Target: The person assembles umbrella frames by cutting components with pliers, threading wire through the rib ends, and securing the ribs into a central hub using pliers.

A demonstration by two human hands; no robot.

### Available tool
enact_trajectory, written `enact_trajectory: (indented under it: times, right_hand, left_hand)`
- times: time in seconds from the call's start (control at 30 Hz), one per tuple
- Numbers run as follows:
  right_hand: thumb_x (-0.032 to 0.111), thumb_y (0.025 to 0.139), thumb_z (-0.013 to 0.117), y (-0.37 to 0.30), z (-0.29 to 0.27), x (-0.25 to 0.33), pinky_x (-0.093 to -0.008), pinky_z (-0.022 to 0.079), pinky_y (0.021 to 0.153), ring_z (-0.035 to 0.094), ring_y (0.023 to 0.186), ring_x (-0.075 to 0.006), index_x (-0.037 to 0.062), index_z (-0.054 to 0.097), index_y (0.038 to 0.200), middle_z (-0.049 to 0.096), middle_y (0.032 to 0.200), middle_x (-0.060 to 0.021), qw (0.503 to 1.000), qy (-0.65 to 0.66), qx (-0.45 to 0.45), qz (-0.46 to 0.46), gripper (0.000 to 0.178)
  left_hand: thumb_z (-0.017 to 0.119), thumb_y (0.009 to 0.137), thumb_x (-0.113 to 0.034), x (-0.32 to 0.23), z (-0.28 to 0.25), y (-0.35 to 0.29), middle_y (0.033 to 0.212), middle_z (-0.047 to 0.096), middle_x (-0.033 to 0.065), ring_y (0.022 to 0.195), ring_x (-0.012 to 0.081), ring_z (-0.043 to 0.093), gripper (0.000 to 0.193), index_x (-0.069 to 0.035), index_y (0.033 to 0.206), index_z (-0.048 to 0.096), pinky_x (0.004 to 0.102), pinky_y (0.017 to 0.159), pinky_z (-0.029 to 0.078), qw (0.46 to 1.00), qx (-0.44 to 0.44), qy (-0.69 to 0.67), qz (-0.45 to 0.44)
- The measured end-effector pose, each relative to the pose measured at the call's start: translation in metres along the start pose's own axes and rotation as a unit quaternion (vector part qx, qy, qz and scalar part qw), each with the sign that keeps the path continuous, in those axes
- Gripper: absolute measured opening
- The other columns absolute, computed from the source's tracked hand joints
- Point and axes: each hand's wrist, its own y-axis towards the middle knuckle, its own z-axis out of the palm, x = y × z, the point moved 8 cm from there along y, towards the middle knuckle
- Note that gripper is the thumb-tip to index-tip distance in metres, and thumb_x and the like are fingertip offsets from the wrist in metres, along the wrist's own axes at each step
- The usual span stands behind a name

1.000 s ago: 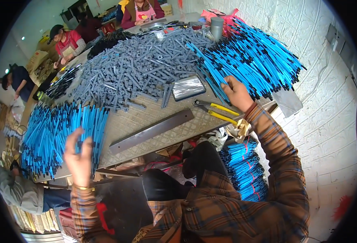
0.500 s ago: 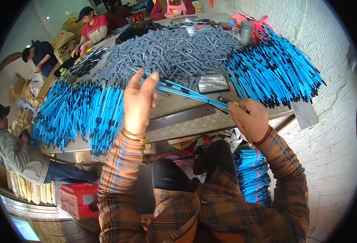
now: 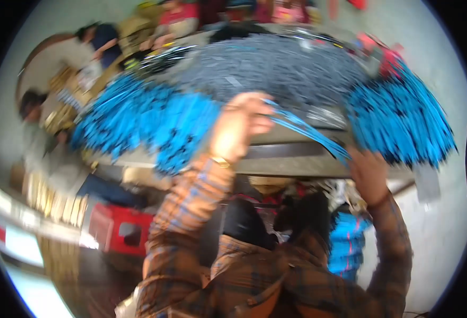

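A small bunch of thin blue rods (image 3: 310, 132) with dark ends stretches between my two hands above the table's near edge. My left hand (image 3: 238, 124) has its fingers closed round the far-left end of the bunch. At the opposite end, my right hand (image 3: 369, 172) grips the rods, its fingers partly smeared by motion. Behind the bunch spreads a large heap of grey tube-like parts (image 3: 265, 66). A clear-wrapped packet (image 3: 326, 117) lies on the table just beyond the rods.
Piles of blue rods lie at the table's left (image 3: 132, 114) and right (image 3: 403, 119). Tied blue bundles (image 3: 345, 244) stand below the table by my right leg. A red crate (image 3: 119, 228) sits on the floor at left. Several people are around the table's far and left sides.
The whole view has swung and blurred, so the scene sits further right. Both hands still hold the blue rods, which now bow slightly between them. The yellow-handled tool by my right hand no longer shows.
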Motion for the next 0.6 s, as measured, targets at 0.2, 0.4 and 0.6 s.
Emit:
enact_trajectory:
  times: [0.2,0.4,0.6]
  right_hand:
    - [0.011,0.083,0.048,-0.039,0.043,-0.022,-0.0359,0.038,0.053,0.05,0.058,-0.0257,0.0014,0.056,0.092,0.052,0.066,-0.0141,0.942,0.263,0.124,0.17,0.015]
    - [0.01,0.084,0.05,-0.042,0.058,0.004,-0.0318,0.036,0.054,0.045,0.057,-0.0203,0.0009,0.054,0.086,0.047,0.063,-0.0115,0.935,0.289,0.079,0.188,0.01]
    - [0.007,0.083,0.051,-0.05,0.053,0.009,-0.0315,0.036,0.054,0.044,0.058,-0.0195,0.0007,0.054,0.084,0.046,0.064,-0.0117,0.946,0.249,0.044,0.202,0.007]
  left_hand:
    - [0.042,0.094,-0.035,0.016,0.013,-0.024,0.098,0.061,0.0186,0.087,0.0257,0.063,0.03,-0.007,0.099,0.05,0.0342,0.071,0.053,0.984,0.106,-0.092,-0.107]
    - [0.04,0.094,-0.036,0.007,0.021,-0.067,0.096,0.062,0.0158,0.086,0.0237,0.062,0.03,-0.008,0.1,0.048,0.0355,0.073,0.051,0.948,0.161,-0.266,-0.064]
    - [0.039,0.095,-0.035,0.021,0.032,-0.075,0.097,0.061,0.0111,0.077,0.019,0.059,0.03,-0.008,0.108,0.044,0.0326,0.073,0.05,0.925,0.224,-0.303,-0.045]
